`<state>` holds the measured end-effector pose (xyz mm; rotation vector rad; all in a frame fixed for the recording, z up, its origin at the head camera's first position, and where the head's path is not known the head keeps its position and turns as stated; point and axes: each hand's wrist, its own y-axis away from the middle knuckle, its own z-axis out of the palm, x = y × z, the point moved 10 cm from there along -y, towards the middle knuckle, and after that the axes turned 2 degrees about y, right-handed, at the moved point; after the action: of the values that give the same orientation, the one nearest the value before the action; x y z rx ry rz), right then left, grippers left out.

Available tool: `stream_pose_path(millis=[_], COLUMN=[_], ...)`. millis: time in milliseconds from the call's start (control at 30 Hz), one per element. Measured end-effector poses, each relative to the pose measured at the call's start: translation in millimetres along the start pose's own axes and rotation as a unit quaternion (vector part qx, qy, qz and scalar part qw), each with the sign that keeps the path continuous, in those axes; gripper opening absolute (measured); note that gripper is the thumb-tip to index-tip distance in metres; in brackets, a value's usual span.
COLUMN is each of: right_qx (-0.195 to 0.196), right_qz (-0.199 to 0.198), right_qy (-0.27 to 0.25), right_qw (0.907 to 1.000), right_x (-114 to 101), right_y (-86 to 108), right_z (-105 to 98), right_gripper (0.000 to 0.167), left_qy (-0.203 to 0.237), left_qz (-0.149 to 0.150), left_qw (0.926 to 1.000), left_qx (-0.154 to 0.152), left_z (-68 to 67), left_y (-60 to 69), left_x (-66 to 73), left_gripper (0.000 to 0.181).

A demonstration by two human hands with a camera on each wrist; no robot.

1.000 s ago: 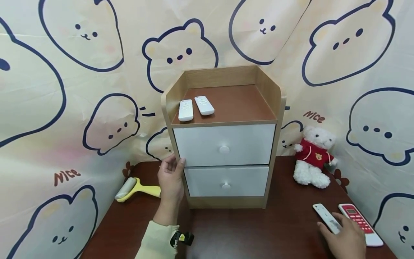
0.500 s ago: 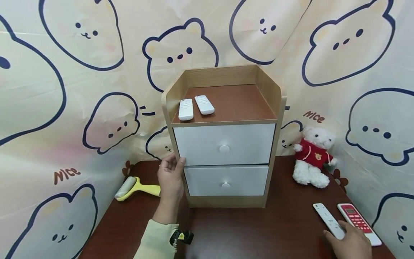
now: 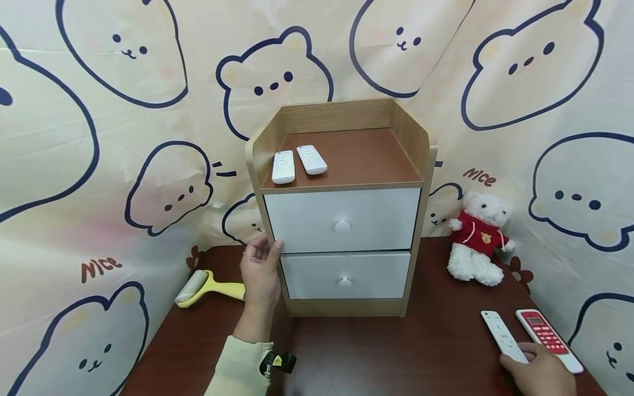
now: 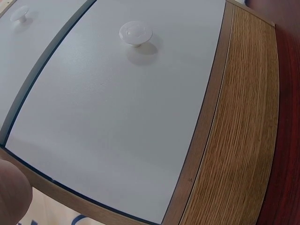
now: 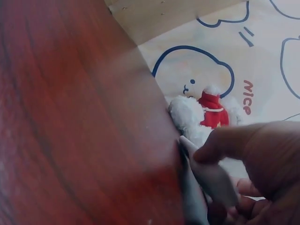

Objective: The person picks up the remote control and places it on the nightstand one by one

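Note:
At the left side of the wooden cabinet [image 3: 346, 307], the left hand [image 3: 261, 275] rests its thumb on the front edge, fingers along the side panel. Its fingertip [image 4: 13, 192] shows at the lower left of the left wrist view, beside a white drawer front [image 4: 112, 108]. The right hand [image 3: 542, 371] pinches the lower end of a slim white remote [image 3: 502, 334] at the table's right side. In the right wrist view, thumb and fingers of the right hand [image 5: 253, 164] hold that remote [image 5: 211, 178]. Right next to it lies a red and white remote [image 3: 547, 335].
Two white remotes [image 3: 283, 167] [image 3: 312, 160] lie on the cabinet's top shelf. Both drawers are closed. A white teddy bear in a red top [image 3: 479, 239] sits at the back right of the table [image 3: 376, 352]. A yellow-handled lint roller [image 3: 210, 287] lies left of the cabinet.
The right hand has shifted slightly to the right and down along the slim remote. The left hand has stayed at the cabinet's side.

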<state>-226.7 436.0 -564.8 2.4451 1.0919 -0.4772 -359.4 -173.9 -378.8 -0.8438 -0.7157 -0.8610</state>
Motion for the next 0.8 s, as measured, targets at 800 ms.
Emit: stream_pose_path(millis=[800], right_qx=[0.090], right_qz=[-0.122], right_qy=[-0.172], right_qw=[0.9735], right_x=[-113.4], right_y=[109.9], right_z=[-117.1], right_gripper=[0.063], left_qy=[-0.001], left_qz=[0.001], left_qw=[1.0000], left_qx=[-0.001], left_z=[0.7], left_y=[0.1], left_x=[0.3], left_gripper=[0.036])
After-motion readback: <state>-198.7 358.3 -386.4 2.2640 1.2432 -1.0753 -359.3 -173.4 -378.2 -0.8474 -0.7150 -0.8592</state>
